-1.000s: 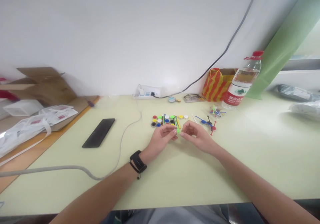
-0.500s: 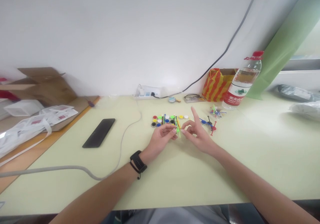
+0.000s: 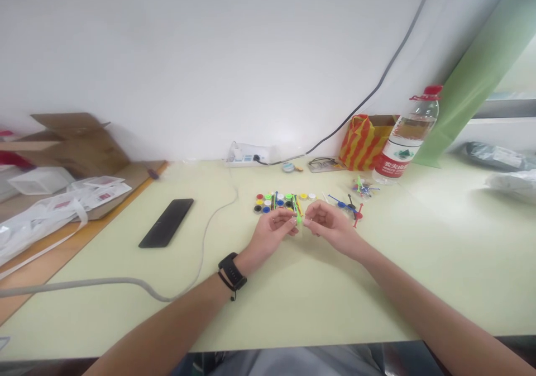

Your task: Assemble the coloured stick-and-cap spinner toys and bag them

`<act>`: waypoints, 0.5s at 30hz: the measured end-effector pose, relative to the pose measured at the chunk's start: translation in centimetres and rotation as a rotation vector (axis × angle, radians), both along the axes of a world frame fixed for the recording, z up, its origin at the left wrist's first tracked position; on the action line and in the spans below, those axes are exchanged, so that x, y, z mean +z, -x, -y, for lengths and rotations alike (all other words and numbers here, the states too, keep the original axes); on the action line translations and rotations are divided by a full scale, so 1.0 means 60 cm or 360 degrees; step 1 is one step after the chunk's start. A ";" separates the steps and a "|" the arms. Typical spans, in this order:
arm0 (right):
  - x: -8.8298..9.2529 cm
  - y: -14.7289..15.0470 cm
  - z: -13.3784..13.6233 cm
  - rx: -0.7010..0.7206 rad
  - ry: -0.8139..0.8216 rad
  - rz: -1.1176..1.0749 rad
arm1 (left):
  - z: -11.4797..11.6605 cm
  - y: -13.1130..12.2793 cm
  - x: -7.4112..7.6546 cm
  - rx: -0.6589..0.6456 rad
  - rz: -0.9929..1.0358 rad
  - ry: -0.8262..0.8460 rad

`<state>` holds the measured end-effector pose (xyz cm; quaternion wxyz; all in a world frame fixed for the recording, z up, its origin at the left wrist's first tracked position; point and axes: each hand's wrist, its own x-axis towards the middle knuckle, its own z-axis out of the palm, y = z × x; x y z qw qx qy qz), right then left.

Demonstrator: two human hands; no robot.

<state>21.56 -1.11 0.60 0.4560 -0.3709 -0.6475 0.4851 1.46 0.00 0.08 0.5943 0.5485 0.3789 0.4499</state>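
A small bright-green plastic piece with an arrow-like stem point(image 3: 298, 219) is pinched between the thumb and fingers of my left hand point(image 3: 272, 226). My right hand point(image 3: 333, 226) closes on the same piece from the other side, thumb and fingers together. Just beyond my hands lie rows of small round discs point(image 3: 267, 203) in red, yellow, green, white, blue and black, with thin coloured sticks among them. To the right of my right hand are a blue arrow piece point(image 3: 341, 204) and a red arrow piece point(image 3: 359, 215).
A black phone-like slab point(image 3: 166, 223) lies at left near a grey cable point(image 3: 204, 236). Behind stand a power strip point(image 3: 251, 156), glasses point(image 3: 324, 163), a striped bag point(image 3: 360, 144) and a large water bottle point(image 3: 406, 141). More coloured pieces point(image 3: 364, 188) lie in front of the bottle.
My right index finger, raised before, has come down and curled toward the green piece. My left hand stays nearly where it was.
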 end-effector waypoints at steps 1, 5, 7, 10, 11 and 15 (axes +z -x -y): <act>-0.001 0.001 0.001 0.0006 0.0001 0.0016 | 0.000 0.000 0.000 -0.0004 0.0000 -0.0004; -0.002 0.002 0.001 0.0038 -0.0002 0.0121 | 0.001 -0.001 0.000 -0.0022 0.0006 -0.0017; -0.003 0.001 -0.001 0.0057 -0.0014 0.0157 | 0.001 -0.001 0.000 -0.0030 0.0009 -0.0025; -0.006 -0.002 -0.003 0.0041 -0.0046 0.0193 | 0.000 -0.001 -0.001 -0.0027 0.0006 -0.0025; -0.007 -0.003 -0.003 0.0026 -0.0060 0.0204 | -0.001 -0.001 -0.002 -0.0020 0.0006 -0.0021; -0.013 -0.004 -0.002 -0.0086 -0.0150 0.0223 | -0.001 0.000 -0.002 0.0020 0.0012 -0.0005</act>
